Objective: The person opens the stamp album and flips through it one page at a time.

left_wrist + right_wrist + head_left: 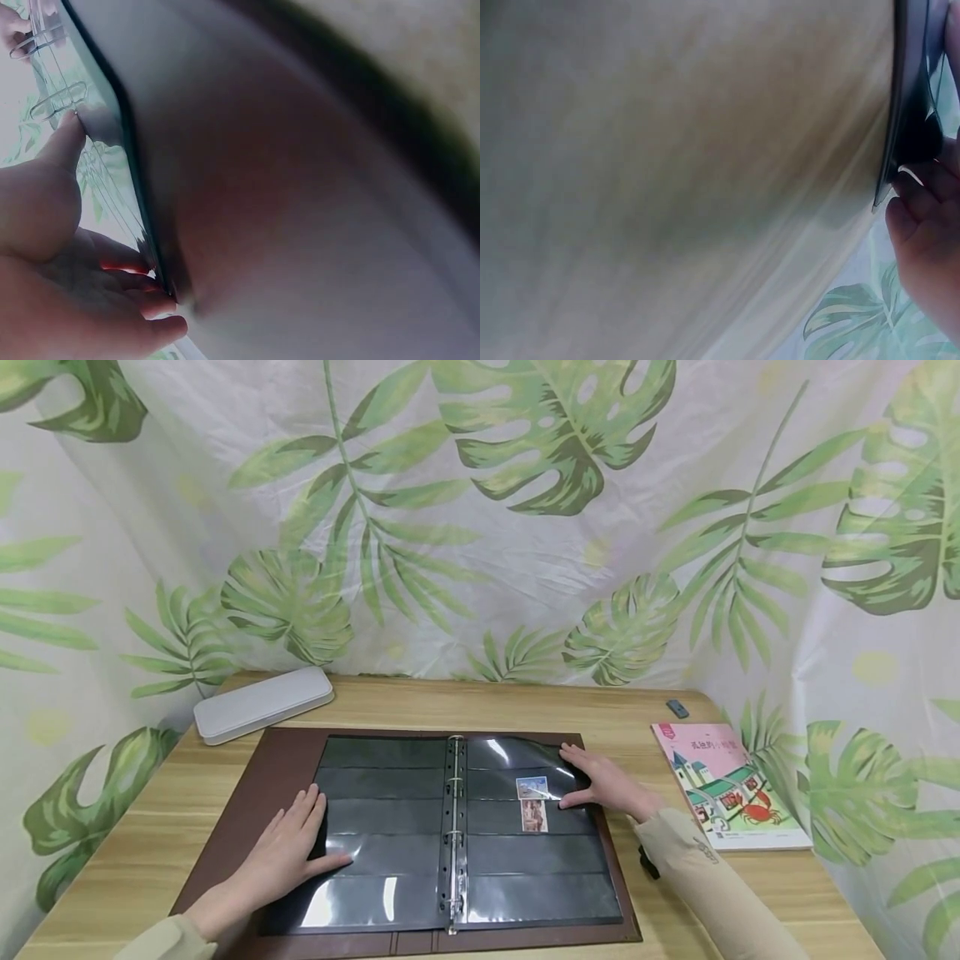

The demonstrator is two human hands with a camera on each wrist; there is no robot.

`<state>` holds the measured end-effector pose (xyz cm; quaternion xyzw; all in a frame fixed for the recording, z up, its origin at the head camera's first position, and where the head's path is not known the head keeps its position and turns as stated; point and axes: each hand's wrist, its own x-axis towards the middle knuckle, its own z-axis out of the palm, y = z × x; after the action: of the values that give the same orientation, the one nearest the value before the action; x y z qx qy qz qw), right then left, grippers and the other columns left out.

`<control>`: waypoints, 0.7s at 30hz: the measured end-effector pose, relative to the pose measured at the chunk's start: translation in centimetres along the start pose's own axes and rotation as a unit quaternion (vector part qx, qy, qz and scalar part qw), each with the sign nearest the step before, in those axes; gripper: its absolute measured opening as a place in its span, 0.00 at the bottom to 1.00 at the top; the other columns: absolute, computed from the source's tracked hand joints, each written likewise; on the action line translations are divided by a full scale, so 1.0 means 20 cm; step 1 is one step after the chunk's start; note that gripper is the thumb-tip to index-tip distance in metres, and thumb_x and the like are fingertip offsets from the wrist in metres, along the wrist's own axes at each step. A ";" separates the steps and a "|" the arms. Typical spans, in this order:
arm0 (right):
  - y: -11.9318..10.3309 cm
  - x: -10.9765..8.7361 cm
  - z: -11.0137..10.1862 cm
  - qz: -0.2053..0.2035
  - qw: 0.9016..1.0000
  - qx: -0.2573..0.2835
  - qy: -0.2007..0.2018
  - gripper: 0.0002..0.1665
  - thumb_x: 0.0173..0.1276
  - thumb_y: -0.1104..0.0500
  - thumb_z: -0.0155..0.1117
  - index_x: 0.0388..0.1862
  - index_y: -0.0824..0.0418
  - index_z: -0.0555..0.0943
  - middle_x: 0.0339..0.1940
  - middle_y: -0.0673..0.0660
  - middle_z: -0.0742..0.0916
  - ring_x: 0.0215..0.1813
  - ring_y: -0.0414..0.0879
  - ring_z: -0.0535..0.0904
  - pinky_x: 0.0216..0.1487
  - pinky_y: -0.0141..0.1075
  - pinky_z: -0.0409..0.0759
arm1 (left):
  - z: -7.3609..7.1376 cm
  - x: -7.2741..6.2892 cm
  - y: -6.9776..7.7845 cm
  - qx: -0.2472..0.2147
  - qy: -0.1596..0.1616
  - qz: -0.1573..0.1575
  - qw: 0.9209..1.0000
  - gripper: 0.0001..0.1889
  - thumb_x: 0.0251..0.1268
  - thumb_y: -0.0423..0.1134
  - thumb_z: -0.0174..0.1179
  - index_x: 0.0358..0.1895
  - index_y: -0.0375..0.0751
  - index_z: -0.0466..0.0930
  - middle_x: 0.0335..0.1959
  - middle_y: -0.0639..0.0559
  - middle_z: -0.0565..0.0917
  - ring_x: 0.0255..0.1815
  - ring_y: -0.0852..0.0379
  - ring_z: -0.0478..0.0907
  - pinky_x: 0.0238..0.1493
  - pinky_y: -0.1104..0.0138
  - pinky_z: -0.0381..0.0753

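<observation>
A brown ring binder (292, 756) lies open, with black pocket pages on both sides of its metal rings (453, 839). My left hand (281, 847) rests on the outer edge of the left page (386, 814), thumb spread towards the rings. My right hand (603, 783) touches the upper outer edge of the right page (536, 893), thumb apart from the fingers. In the right wrist view its fingers (922, 199) are right at the page's edge. Beside that thumb, a blue stamp (532, 788) sits just above a reddish stamp (534, 816) on the right page.
A pale grey case (264, 703) lies at the back left of the wooden table (480, 702). To the right is a pink picture book (731, 785) with a crab on its cover, and behind it a small dark grey object (677, 708). Another small black item (649, 863) lies by the right sleeve.
</observation>
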<state>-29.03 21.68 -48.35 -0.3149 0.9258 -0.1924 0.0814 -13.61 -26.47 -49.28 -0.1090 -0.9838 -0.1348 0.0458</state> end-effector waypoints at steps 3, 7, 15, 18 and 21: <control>0.00 -0.01 0.00 -0.003 1.000 -0.005 0.014 0.55 0.55 0.41 0.75 0.73 0.70 0.66 0.75 0.70 0.70 0.75 0.66 0.65 0.71 0.59 0.68 | 0.00 0.00 0.00 0.004 -0.001 -0.001 1.000 0.54 0.50 0.65 0.69 0.66 0.18 0.66 0.70 0.20 0.64 0.70 0.24 0.64 0.63 0.34 0.67; -0.02 -0.01 0.01 -0.009 0.999 -0.011 0.042 0.51 0.54 0.41 0.76 0.70 0.67 0.71 0.69 0.69 0.75 0.69 0.64 0.72 0.66 0.58 0.73 | -0.01 0.00 0.01 0.007 -0.002 -0.003 1.000 0.54 0.51 0.65 0.68 0.66 0.18 0.65 0.70 0.20 0.64 0.70 0.24 0.64 0.63 0.34 0.68; -0.04 -0.01 0.02 0.010 0.998 0.000 0.058 0.48 0.51 0.45 0.79 0.68 0.64 0.75 0.40 0.58 0.72 0.38 0.44 0.62 0.37 0.31 0.61 | 0.00 -0.01 0.01 0.009 -0.004 -0.005 1.000 0.54 0.51 0.65 0.68 0.66 0.18 0.66 0.70 0.20 0.64 0.70 0.24 0.65 0.62 0.34 0.68; -0.05 -0.01 0.01 0.029 0.998 0.010 0.060 0.46 0.52 0.46 0.79 0.66 0.65 0.76 0.37 0.59 0.72 0.35 0.44 0.61 0.35 0.30 0.59 | 0.00 -0.01 0.01 0.008 -0.001 -0.004 1.000 0.54 0.51 0.65 0.68 0.66 0.18 0.66 0.70 0.20 0.65 0.70 0.24 0.65 0.62 0.34 0.69; -0.06 -0.01 0.01 0.049 0.995 0.026 0.079 0.46 0.51 0.48 0.80 0.66 0.67 0.76 0.40 0.61 0.73 0.36 0.45 0.63 0.36 0.31 0.63 | 0.00 -0.01 0.01 0.006 0.000 -0.004 1.000 0.54 0.51 0.65 0.68 0.66 0.18 0.66 0.70 0.20 0.64 0.70 0.24 0.65 0.62 0.34 0.69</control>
<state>-28.14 20.89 -48.00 -0.2505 0.9385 -0.2364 0.0250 -13.44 -26.30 -49.15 -0.1051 -0.9851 -0.1286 0.0458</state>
